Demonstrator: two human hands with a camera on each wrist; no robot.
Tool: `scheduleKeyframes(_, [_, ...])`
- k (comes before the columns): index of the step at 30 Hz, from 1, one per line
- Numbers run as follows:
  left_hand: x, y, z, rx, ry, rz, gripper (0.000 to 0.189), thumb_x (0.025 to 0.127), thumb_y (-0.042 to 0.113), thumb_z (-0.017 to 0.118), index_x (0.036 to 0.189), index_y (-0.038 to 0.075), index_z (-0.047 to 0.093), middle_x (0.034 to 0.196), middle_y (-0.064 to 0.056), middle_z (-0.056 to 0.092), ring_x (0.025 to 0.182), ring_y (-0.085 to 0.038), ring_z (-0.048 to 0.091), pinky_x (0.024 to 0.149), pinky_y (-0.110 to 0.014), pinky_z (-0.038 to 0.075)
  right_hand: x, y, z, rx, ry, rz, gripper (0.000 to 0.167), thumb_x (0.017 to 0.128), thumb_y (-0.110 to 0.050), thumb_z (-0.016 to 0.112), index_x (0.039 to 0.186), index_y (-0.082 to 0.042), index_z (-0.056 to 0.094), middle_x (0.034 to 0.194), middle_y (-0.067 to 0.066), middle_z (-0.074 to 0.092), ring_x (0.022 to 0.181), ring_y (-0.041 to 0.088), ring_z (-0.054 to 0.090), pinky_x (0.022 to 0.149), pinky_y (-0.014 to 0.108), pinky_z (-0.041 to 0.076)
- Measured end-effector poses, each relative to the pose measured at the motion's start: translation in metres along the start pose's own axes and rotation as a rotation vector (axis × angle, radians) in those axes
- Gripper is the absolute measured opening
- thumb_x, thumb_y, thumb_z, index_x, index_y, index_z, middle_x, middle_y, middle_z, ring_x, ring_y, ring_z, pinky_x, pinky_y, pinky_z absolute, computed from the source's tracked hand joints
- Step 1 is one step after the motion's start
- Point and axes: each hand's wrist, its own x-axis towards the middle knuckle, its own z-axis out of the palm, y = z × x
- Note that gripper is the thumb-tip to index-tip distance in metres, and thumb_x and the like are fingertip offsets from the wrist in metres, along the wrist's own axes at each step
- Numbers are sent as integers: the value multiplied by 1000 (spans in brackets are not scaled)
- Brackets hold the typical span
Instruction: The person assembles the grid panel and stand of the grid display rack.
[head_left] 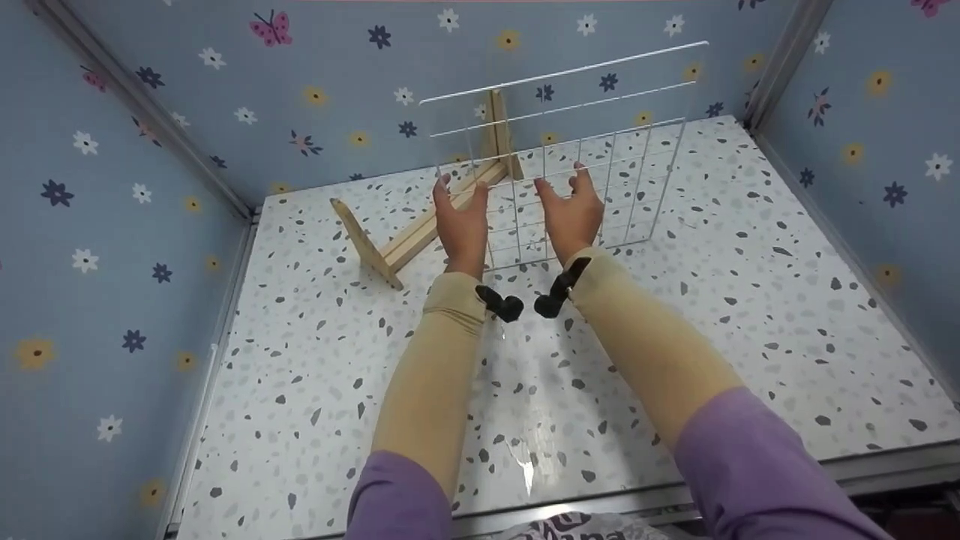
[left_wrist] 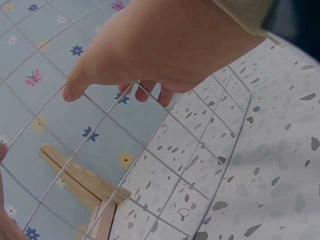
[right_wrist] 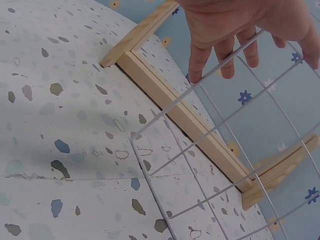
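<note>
Both hands hold a white wire grid panel (head_left: 564, 73), which is tilted above the table in the head view. My left hand (head_left: 461, 225) grips its left part; in the left wrist view the thumb of that hand (left_wrist: 145, 45) lies on one side of the wires (left_wrist: 145, 147) and fingertips show beyond them. Towards the middle and right, my right hand (head_left: 574, 214) grips the panel too, with its fingers (right_wrist: 227, 62) at an outer wire in the right wrist view. Behind and left of the panel stands a wooden stand (head_left: 420, 238), a long beam between two end pieces.
The speckled white table (head_left: 315, 405) lies beneath everything. Blue flowered walls (head_left: 345, 67) enclose the back and sides, with metal posts (head_left: 787, 64) at the corners. A metal rail (head_left: 885, 461) runs along the front edge.
</note>
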Motion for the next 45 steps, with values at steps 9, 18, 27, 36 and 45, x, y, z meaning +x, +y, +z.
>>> scheduleKeyframes(9, [-2, 5, -15, -42, -102, 59, 74, 97, 53, 64, 159, 35, 28, 165, 5, 27, 151, -20, 27, 117, -43, 32, 7, 2, -7, 17, 20, -7, 77, 91, -50, 73, 155, -20, 43, 148, 10, 55, 133, 21, 53, 106, 35, 45])
scheduleKeyframes(18, [7, 4, -47, -6, -97, 163, 73, 96, 63, 56, 159, 41, 25, 164, 15, 22, 152, -9, 19, 120, -40, 26, 17, -5, -20, 46, 15, 12, 78, 90, -49, 75, 155, -21, 42, 149, 7, 53, 134, 19, 51, 104, 32, 47])
scheduleKeyframes(27, [19, 14, -84, 49, 16, 283, 65, 103, 50, 52, 160, 32, 26, 164, 13, 25, 149, -1, 19, 119, -25, 21, 27, -11, -37, 36, 52, 21, 78, 89, -51, 75, 154, -23, 43, 149, 7, 53, 139, 16, 47, 108, 30, 43])
scheduleKeyframes(36, [35, 12, -131, 72, 197, 340, 65, 105, 42, 53, 161, 27, 24, 167, 10, 19, 148, 5, 12, 118, -18, 18, 33, -16, -52, 63, 61, 37, 82, 89, -52, 75, 157, -22, 39, 153, 7, 49, 141, 14, 44, 109, 28, 42])
scheduleKeyframes(45, [44, -9, -157, 105, 234, 185, 77, 102, 45, 57, 163, 29, 13, 169, 11, 9, 151, -1, 7, 120, -23, 16, 39, -20, -66, 81, 58, 55, 83, 89, -52, 75, 157, -23, 38, 154, 6, 47, 143, 14, 42, 111, 27, 40])
